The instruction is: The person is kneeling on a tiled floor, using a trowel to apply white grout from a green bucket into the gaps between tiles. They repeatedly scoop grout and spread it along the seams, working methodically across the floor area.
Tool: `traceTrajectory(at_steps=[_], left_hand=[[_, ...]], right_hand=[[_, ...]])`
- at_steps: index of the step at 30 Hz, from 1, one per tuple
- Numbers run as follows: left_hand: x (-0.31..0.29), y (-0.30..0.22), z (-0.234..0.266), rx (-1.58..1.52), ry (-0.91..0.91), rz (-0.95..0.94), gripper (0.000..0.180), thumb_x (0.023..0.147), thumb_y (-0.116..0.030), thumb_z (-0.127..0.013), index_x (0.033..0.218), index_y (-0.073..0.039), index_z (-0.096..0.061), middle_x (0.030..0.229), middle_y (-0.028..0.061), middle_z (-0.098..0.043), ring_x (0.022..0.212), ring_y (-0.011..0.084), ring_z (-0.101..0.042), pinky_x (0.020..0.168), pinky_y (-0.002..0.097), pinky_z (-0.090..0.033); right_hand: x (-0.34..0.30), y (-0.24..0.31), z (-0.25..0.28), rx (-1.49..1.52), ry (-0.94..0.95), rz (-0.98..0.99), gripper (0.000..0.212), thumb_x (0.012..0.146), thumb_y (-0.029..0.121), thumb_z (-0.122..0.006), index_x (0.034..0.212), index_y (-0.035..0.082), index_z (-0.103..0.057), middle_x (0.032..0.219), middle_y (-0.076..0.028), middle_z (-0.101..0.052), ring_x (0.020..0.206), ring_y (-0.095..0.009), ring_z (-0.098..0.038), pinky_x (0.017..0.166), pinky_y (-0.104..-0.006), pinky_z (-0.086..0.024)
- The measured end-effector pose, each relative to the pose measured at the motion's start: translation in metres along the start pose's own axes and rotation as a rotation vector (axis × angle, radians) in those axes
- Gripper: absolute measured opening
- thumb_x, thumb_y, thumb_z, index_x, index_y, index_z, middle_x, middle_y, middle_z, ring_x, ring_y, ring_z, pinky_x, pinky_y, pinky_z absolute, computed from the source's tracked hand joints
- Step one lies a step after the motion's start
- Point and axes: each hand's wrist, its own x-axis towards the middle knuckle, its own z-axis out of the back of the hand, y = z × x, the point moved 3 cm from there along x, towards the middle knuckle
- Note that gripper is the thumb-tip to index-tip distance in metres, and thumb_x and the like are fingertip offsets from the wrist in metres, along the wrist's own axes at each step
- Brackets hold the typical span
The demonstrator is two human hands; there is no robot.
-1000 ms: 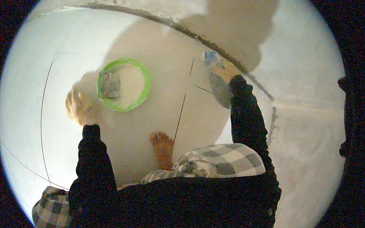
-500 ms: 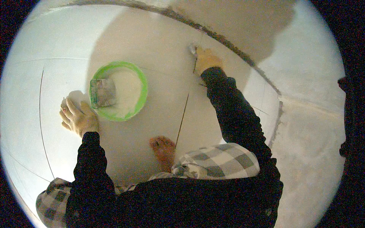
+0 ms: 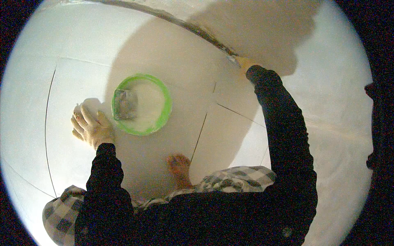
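Note:
My left hand [image 3: 92, 129] rests on the pale tiled floor [image 3: 88, 37] with its fingers spread, just left of a round green-rimmed tub [image 3: 167, 107]. Whitish paste [image 3: 145, 98] fills the bottom of the tub. A grey, smeared, square-looking plate [image 3: 125, 105] leans inside its left side. Far right, my right hand [image 3: 246, 64] is closed around a small scraper-like tool [image 3: 235, 60]; only a bit of its pale end shows. That end is at the joint between floor and wall, and the fingers are mostly hidden by the wrist and shadow.
A rough, dark joint [image 3: 197, 30] curves along the foot of the wall [image 3: 254, 24]. Dark gaps [image 3: 200, 135] run between the tiles. My bare foot [image 3: 179, 167] stands below the tub, and a broad shadow covers the floor's middle.
My right hand has moved right with the tool, from a tile gap to the joint at the wall. My left hand stays spread beside the tub. The whole view has shifted slightly.

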Motion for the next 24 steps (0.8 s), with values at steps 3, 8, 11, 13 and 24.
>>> traceTrajectory(at_steps=[3,8,11,13,24], left_hand=[[-0.003,-0.002,0.002,-0.011,-0.017,-0.001,0.059,0.092,-0.042,-0.053,0.143,-0.015,-0.042,0.145,0.0191,-0.044,0.138,0.0382,-0.034,0.111,0.056,-0.024],[-0.005,-0.006,-0.006,-0.019,-0.035,0.01,0.059,0.092,-0.04,-0.053,0.143,-0.014,-0.043,0.144,0.0189,-0.044,0.138,0.0379,-0.034,0.111,0.0557,-0.025],[-0.004,-0.006,-0.011,0.007,-0.053,0.028,0.058,0.092,-0.041,-0.052,0.143,-0.014,-0.043,0.144,0.0184,-0.044,0.137,0.0377,-0.035,0.11,0.0559,-0.025],[-0.005,-0.005,-0.014,0.017,-0.063,0.026,0.058,0.093,-0.041,-0.052,0.143,-0.014,-0.043,0.144,0.0181,-0.045,0.137,0.0376,-0.035,0.11,0.0561,-0.026],[-0.009,0.002,-0.027,0.069,-0.064,0.041,0.057,0.094,-0.044,-0.048,0.143,-0.016,-0.042,0.146,0.016,-0.044,0.137,0.0374,-0.035,0.11,0.0579,-0.025]], right_hand=[[0.018,-0.008,0.0,-0.091,-0.102,-0.019,0.041,0.095,0.028,-0.052,0.134,0.015,-0.053,0.128,-0.02,-0.06,0.114,-0.04,-0.06,0.098,-0.0511,-0.048],[0.05,-0.005,-0.01,-0.021,-0.116,-0.027,0.045,0.098,0.045,-0.045,0.135,0.021,-0.053,0.126,-0.018,-0.062,0.112,-0.04,-0.062,0.097,-0.0521,-0.048],[0.053,0.007,-0.013,-0.078,-0.156,0.081,0.049,0.092,0.022,-0.049,0.141,0.021,-0.047,0.134,-0.016,-0.058,0.117,-0.037,-0.059,0.099,-0.0464,-0.047],[0.034,0.02,-0.021,-0.091,-0.148,0.137,0.044,0.098,0.048,-0.043,0.134,0.024,-0.054,0.127,-0.015,-0.063,0.109,-0.04,-0.062,0.095,-0.053,-0.048],[-0.008,0.025,-0.029,-0.157,0.056,0.179,0.056,0.084,0.013,-0.058,0.139,0.025,-0.052,0.126,-0.016,-0.063,0.112,-0.035,-0.062,0.096,-0.0434,-0.05]])
